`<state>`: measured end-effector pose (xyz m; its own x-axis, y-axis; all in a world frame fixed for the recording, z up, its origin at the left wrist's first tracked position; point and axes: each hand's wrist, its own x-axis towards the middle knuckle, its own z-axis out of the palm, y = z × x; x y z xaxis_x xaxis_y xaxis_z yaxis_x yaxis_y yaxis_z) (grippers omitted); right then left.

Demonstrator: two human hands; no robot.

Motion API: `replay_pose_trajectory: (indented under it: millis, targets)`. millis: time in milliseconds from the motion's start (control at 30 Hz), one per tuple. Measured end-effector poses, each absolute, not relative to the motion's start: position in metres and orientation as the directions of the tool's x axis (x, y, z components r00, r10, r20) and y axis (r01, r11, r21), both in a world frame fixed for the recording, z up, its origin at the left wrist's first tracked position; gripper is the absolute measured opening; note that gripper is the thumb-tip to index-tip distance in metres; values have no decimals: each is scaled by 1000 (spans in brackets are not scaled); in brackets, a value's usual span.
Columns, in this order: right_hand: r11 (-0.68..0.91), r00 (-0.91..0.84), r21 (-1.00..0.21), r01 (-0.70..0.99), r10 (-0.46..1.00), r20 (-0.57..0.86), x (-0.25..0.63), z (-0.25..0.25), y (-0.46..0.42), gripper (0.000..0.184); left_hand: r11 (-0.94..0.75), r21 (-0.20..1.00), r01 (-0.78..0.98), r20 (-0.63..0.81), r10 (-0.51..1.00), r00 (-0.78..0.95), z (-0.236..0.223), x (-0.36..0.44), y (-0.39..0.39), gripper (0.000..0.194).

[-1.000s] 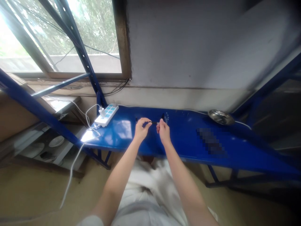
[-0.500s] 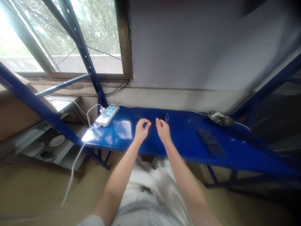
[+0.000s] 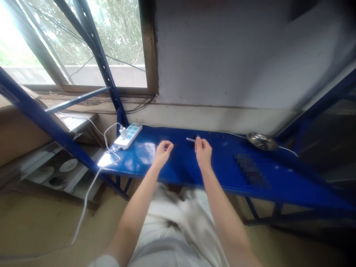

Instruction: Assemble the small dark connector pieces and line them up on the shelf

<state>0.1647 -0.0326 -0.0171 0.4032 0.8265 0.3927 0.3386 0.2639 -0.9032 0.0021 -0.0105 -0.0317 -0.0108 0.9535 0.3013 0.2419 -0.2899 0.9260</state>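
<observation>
Both of my hands hover over a blue metal shelf (image 3: pixel 155 163). My left hand (image 3: pixel 163 149) is curled, its fingers pinching a small dark cap-like piece (image 3: pixel 174 145) that juts to the right. My right hand (image 3: pixel 203 150) is closed round a thin pen-like tool (image 3: pixel 190 139) whose pale tip points left. The two pieces are apart, with a gap of shelf between them.
A white power strip (image 3: pixel 128 135) with a plugged-in charger and white cable (image 3: pixel 86 200) lies at the shelf's left end. A shallow metal dish (image 3: pixel 261 140) sits at the back right. A blurred-out patch (image 3: pixel 250 170) lies right of my hands. A window and blue rack struts stand at left.
My hands held one dark object together between them; now they have drawn apart, the left keeping the dark piece, the right holding the thin part with a pale tip exposed.
</observation>
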Motion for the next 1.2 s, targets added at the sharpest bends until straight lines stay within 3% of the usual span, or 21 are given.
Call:
replay_pose_trajectory:
  millis: [100,300,700,867,1000,1200]
  targets:
    - [296,289,-898,325,873,392,163,-17,-27,38,-359,889,284,345,933,100,-31,3,-10,10]
    - [288,-12,-875,389,951,308,157,-23,-23,26,-343,905,250,331,939,87,-32,10,-12,8]
    - [376,-218,-769,518,926,307,168,-18,-19,21,-466,829,310,438,885,160,-32,15,-6,8]
    - [316,-157,-800,511,949,275,165,-24,-19,26,-559,770,308,511,829,227,-36,19,0,12]
    - [250,-42,-809,533,962,270,172,-40,-16,25,-599,746,292,575,800,171,-51,23,4,16]
    - [36,279,-842,539,935,219,204,-73,-10,27,-397,814,424,466,882,-70,-97,19,11,13]
